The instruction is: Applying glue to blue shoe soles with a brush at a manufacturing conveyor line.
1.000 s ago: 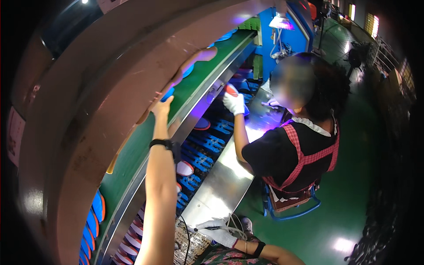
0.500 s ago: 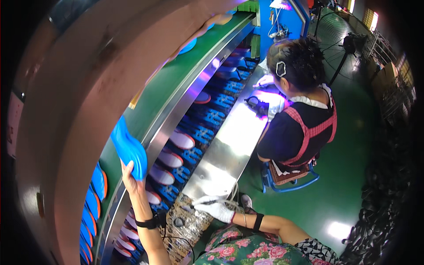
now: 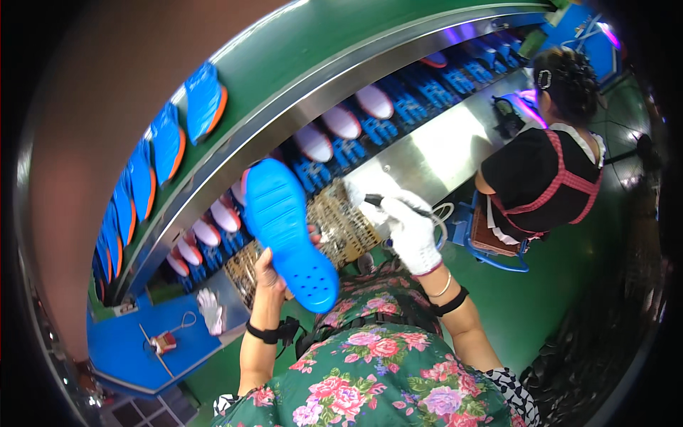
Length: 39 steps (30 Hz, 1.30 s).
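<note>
A blue shoe sole (image 3: 279, 210) with a row of small holes at its near end is held up in my bare left hand (image 3: 267, 276). My thumb lies along its left edge and fingertips show past its right edge. In my white-gloved right hand (image 3: 413, 235) is a slim black pen-like tool (image 3: 373, 200), its tip pointing left toward the sole but apart from it. A pale cord or hose (image 3: 444, 212) loops beside that hand. Below both hands lies a mottled brown, film-covered surface (image 3: 341, 220).
Blue soles with orange edges (image 3: 205, 103) stand along the green conveyor belt (image 3: 299, 60). White-topped soles (image 3: 313, 142) line the rack beneath. A co-worker (image 3: 562, 164) sits at the right by a metal worktop (image 3: 445, 146). Gloves (image 3: 211, 312) lie near a blue table (image 3: 153, 356).
My view has turned left. My left hand has brought the blue sole from the belt's edge to in front of me; my right hand has risen with the tool.
</note>
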Each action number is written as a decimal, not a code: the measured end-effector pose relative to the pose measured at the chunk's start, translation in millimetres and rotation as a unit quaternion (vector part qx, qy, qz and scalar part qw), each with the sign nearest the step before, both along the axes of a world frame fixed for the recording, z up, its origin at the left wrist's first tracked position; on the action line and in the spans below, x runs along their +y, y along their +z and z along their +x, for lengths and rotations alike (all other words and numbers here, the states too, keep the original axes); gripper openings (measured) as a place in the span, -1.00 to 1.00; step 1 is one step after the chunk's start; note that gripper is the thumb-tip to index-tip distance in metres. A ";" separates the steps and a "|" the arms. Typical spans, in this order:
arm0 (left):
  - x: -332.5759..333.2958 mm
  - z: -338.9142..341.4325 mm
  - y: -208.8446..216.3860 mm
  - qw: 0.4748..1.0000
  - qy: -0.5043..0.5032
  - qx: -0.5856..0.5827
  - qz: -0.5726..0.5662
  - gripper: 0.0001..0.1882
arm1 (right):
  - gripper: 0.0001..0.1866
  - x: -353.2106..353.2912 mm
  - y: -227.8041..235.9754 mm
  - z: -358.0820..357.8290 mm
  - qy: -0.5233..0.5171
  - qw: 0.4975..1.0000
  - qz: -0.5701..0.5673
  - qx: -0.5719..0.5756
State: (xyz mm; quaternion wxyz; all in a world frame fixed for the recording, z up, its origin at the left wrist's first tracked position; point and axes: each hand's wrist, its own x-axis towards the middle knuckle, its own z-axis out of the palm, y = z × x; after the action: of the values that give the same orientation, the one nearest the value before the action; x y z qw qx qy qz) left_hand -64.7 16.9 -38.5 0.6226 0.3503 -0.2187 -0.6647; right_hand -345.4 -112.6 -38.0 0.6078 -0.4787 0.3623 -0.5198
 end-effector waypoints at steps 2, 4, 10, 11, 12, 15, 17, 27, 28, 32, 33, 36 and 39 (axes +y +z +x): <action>0.7 -8.1 -15.3 0.987 -0.022 0.158 0.027 0.27 | -0.81 3.5 18.5 3.6 -0.033 0.952 -0.258 0.160; -3.6 -20.0 -22.8 0.976 -0.020 0.213 0.047 0.32 | -0.71 8.0 36.8 9.8 -0.049 0.910 -0.330 0.247; -22.2 -49.5 -12.4 0.964 -0.034 0.263 0.015 0.33 | -0.80 21.1 76.4 45.2 0.096 0.989 -0.103 0.037; -22.3 -50.9 -9.2 0.933 -0.010 0.359 0.016 0.29 | -0.81 22.1 80.5 48.9 0.107 0.990 -0.092 0.012; -22.6 -52.4 -5.7 0.919 -0.002 0.395 -0.001 0.25 | -0.81 22.6 84.4 52.2 0.098 0.987 -0.123 0.027; -22.1 -56.2 3.7 0.945 0.101 0.311 0.026 0.16 | -0.79 12.5 90.9 57.6 0.047 0.928 -0.341 0.140; -21.8 -62.7 9.8 0.975 0.144 0.158 0.066 0.11 | -0.77 3.1 92.7 60.9 0.018 0.903 -0.405 0.140; -26.0 -78.3 11.8 0.983 0.157 -0.068 0.061 0.17 | -0.63 17.2 90.3 66.4 0.103 0.820 -0.528 0.196; -27.4 -76.4 9.2 0.982 0.165 -0.044 0.079 0.18 | -0.63 16.8 89.5 66.0 0.097 0.858 -0.475 0.171; -33.6 -71.5 2.8 0.985 0.166 0.030 0.044 0.19 | -0.73 3.3 90.6 62.2 -0.003 0.903 -0.401 0.158; -35.3 -71.1 2.5 0.984 0.168 0.037 0.045 0.18 | -0.70 0.9 91.2 63.1 0.008 0.890 -0.429 0.153; -40.7 -68.2 3.5 0.984 0.157 0.072 0.037 0.16 | -0.60 1.6 94.7 64.7 0.088 0.841 -0.498 0.193; -45.9 -64.4 2.3 0.983 0.135 0.122 0.023 0.14 | -0.65 -3.0 96.7 62.3 0.139 0.870 -0.459 0.112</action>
State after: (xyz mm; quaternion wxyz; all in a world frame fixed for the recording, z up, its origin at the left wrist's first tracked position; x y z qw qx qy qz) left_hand -129.1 -28.9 -36.2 0.7203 0.3074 -0.0764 -0.6171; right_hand -283.1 -115.6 58.7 0.3413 -0.8039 0.0782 -0.4807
